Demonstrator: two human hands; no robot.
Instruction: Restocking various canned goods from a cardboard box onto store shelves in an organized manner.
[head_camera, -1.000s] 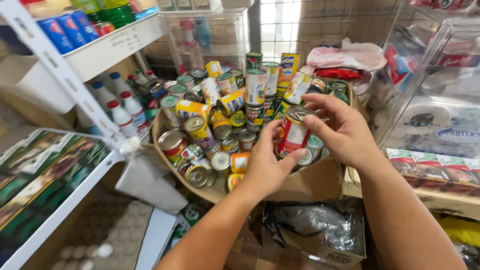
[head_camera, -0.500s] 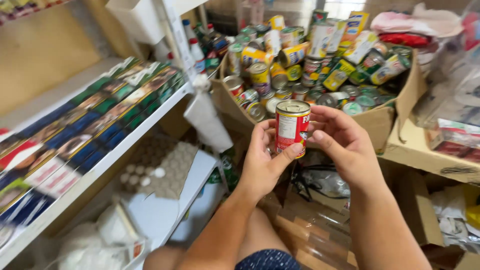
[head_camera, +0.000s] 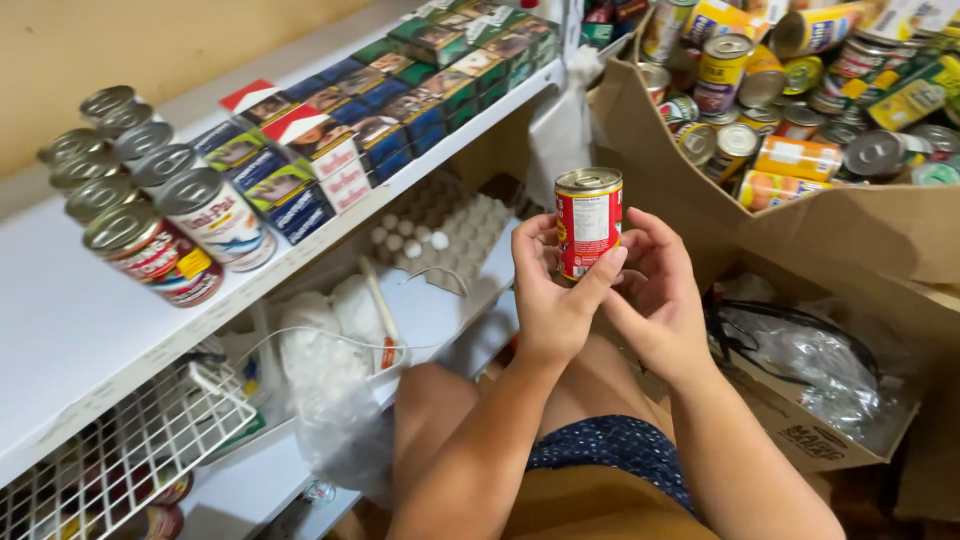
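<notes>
A red can (head_camera: 588, 222) with a silver lid stands upright between both my hands, in front of my knees. My left hand (head_camera: 553, 290) wraps it from the left and below. From the right, my right hand (head_camera: 655, 290) steadies it with its fingertips. A cardboard box (head_camera: 700, 195) full of several mixed cans sits just right of the hands. To the left, a white shelf (head_camera: 70, 310) carries a cluster of cans (head_camera: 150, 225) with red and white labels.
Flat cartons (head_camera: 380, 110) lie in rows along the shelf. Below it an egg tray (head_camera: 440, 220), white plastic bags (head_camera: 330, 350) and a wire basket (head_camera: 130, 460) sit on a lower shelf. A box with clear plastic (head_camera: 820, 380) lies under the can box.
I have lifted the red can out of the box and carried it left and down toward the white shelf. My view has swung left over the shelf.
</notes>
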